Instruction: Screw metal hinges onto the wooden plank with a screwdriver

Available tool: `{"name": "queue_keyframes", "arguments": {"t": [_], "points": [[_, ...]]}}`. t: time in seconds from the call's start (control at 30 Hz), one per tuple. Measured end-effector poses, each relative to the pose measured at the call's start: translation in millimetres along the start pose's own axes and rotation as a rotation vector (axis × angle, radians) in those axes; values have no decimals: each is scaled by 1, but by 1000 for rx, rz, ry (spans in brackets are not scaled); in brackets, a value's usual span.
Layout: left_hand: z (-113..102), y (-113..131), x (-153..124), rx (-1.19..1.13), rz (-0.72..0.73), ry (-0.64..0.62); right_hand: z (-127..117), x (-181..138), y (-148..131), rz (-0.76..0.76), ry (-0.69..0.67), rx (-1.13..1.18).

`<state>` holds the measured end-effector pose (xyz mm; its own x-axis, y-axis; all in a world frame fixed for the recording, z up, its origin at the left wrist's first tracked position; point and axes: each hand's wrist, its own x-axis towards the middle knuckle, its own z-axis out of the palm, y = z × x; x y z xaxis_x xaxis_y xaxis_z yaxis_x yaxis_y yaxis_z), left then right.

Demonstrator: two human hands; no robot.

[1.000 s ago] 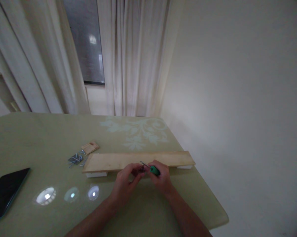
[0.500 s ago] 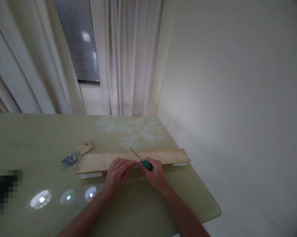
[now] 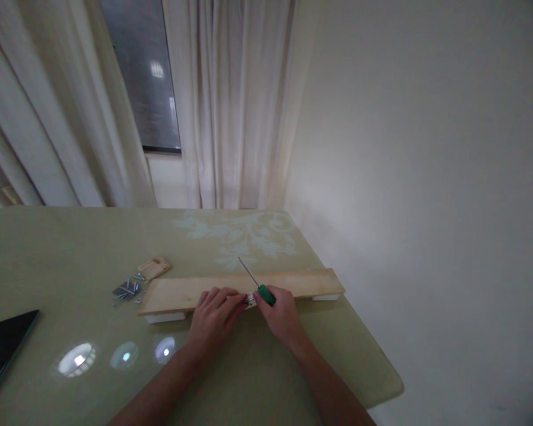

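A long wooden board (image 3: 177, 291) lies across the table on white blocks, one block (image 3: 166, 318) under its left end and another (image 3: 327, 297) under its right. At the board's near edge my left hand (image 3: 215, 313) is closed, its thumb and fingertips pinching a small shiny metal piece (image 3: 250, 301). My right hand (image 3: 280, 313) grips a screwdriver by its green handle (image 3: 266, 294), the thin shaft pointing up and away over the board. My right thumb and fingertips are close by the metal piece; whether they touch it is unclear.
Left of the board is a pile of screws (image 3: 128, 290) with a dark flat piece among them. A small wooden plate (image 3: 154, 268) lies behind that pile. At the far left rests a black phone-like device (image 3: 6, 346). A wall (image 3: 426, 236) borders the table's right side.
The metal piece between my fingertips shows more plainly now. The screwdriver has shifted slightly, its shaft tip a little higher. The view has moved slightly.
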<state>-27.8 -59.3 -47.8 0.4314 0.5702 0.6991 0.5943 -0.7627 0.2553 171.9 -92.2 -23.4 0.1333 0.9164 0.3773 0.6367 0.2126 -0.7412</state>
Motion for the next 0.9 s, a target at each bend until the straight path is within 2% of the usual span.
{"name": "queue_keyframes", "arguments": {"t": [0.5,0.73,0.9], "points": [[-3,2,2,19,-8,-6,3,0,-1,91,-86,-30],[-2,2,1,31,-4,-3,4,-4,-6,145,-35,-136],[-2,2,1,26,-16,-26,0,-3,-7,153,1,-105]]}}
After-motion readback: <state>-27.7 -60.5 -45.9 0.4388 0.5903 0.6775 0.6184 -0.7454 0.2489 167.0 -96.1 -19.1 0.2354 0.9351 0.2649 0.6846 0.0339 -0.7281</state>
